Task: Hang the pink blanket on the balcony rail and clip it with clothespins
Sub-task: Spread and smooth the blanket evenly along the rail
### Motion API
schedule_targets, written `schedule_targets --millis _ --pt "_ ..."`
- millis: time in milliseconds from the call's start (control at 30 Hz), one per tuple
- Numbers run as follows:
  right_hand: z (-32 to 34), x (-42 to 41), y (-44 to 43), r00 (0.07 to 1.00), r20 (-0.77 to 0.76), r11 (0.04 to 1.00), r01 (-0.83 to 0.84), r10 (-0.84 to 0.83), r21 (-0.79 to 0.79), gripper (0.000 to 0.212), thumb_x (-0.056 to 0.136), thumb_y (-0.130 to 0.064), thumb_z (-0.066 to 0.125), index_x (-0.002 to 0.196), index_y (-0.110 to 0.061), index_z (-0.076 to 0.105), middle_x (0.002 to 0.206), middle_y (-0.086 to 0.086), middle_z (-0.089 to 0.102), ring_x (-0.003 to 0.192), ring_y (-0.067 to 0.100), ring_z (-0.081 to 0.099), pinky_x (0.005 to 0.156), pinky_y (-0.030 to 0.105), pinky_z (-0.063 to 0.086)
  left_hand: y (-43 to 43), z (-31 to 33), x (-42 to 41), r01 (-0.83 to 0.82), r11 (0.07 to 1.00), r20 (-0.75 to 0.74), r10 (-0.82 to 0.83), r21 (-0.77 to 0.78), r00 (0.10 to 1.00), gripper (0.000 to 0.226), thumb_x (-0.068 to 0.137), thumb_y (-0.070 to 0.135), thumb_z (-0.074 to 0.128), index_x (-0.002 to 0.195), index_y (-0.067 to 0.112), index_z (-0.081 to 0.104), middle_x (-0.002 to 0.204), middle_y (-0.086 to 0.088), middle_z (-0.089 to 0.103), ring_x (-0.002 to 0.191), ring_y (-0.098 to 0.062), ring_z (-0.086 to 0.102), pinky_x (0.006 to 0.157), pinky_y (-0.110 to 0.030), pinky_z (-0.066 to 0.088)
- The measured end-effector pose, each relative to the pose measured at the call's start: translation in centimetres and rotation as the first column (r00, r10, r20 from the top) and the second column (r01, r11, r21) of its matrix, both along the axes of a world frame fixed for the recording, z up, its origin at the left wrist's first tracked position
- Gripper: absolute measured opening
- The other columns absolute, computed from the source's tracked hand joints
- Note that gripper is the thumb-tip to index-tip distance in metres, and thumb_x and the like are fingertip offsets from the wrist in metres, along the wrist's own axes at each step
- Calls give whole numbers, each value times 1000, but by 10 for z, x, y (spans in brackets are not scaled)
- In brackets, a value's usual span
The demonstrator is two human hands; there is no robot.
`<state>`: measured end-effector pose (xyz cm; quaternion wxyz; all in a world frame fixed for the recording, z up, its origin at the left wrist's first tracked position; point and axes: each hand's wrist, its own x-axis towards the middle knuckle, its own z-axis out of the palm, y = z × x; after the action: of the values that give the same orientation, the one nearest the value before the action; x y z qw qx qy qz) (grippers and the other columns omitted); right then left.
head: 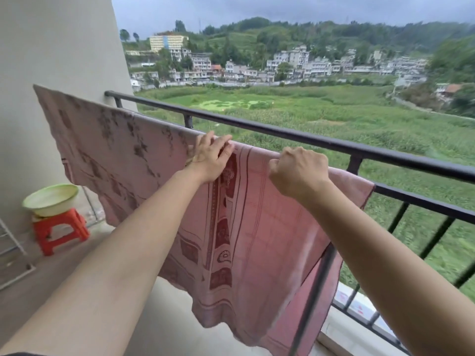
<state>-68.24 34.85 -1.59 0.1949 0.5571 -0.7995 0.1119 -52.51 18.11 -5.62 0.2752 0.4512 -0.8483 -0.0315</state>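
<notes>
The pink blanket (144, 160), patterned in dark red, drapes over a thin rod that runs just inside the black balcony rail (295, 133). Its cloth hangs down toward the floor and spreads left across the wall. My left hand (212, 156) lies flat on the blanket's top fold, fingers straight and pointing right. My right hand (299, 170) is curled into a fist that grips the blanket's top edge a little further right. No clothespin is in view.
A green basin (51, 199) sits on a red plastic stool (60, 231) by the grey wall at the left. A white wire rack (12, 242) stands at the far left edge. Beyond the rail lie fields and a town.
</notes>
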Motion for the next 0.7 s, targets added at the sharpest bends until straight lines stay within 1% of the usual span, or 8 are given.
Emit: schedule_targets --millis 33,100,267,400,500,567,633,700 --pt "2 8 -11 1000 17 1000 -26 26 -2 35 95 -37 29 91 -12 53 93 11 60 76 28 53 65 36 35 -8 -2 10 -1 1000 9 0 25 1000 48 99 54 24 145 41 32 159 3 19 146 -19 8 116 -53 10" --pt "2 26 -35 996 41 997 -78 79 -19 37 96 -38 27 91 -12 52 89 9 57 75 27 53 65 36 37 -22 -2 31 3 1000 80 -1 -16 997 48 101 47 25 148 41 24 161 6 15 147 -17 5 115 -52 9" --pt "-12 69 -115 991 67 991 -107 112 -76 33 95 -38 30 92 -12 50 91 9 56 76 27 50 68 37 35 -76 4 71 34 992 184 -12 -120 983 46 102 41 24 148 39 26 159 6 22 146 -17 11 112 -46 13" --pt "-19 99 -186 991 31 983 -122 127 -134 41 99 -39 25 95 -11 55 87 8 53 75 27 52 64 36 36 -158 1 107 36 992 142 -18 -123 990 45 102 46 19 146 41 31 157 7 26 147 -15 13 114 -45 9" --pt "-15 122 -241 989 14 979 -142 146 -144 37 100 -38 25 89 -13 51 81 6 48 70 26 47 59 34 32 -233 3 138 -1 998 80 6 -69 997 47 100 51 18 140 40 41 154 9 33 146 -16 19 116 -48 13" --pt "-13 144 -279 986 10 981 -163 165 -105 39 101 -39 24 89 -14 51 79 6 51 67 26 46 55 33 30 -278 7 160 -7 998 91 12 -59 996 53 97 54 15 136 36 47 148 8 41 143 -18 26 115 -50 17" --pt "-13 168 -317 982 -12 979 -188 188 -79 48 103 -48 23 92 -14 54 78 5 54 65 25 47 50 32 27 -319 10 184 -24 996 95 32 -88 995 53 96 53 16 131 34 51 144 7 45 140 -18 31 114 -49 20" --pt "-15 190 -354 980 -19 977 -200 199 -71 54 101 -56 23 97 -13 56 81 5 58 66 25 52 49 32 27 -352 7 206 -77 994 66 83 -83 994 48 99 50 20 133 34 51 149 5 40 141 -18 27 114 -47 18"
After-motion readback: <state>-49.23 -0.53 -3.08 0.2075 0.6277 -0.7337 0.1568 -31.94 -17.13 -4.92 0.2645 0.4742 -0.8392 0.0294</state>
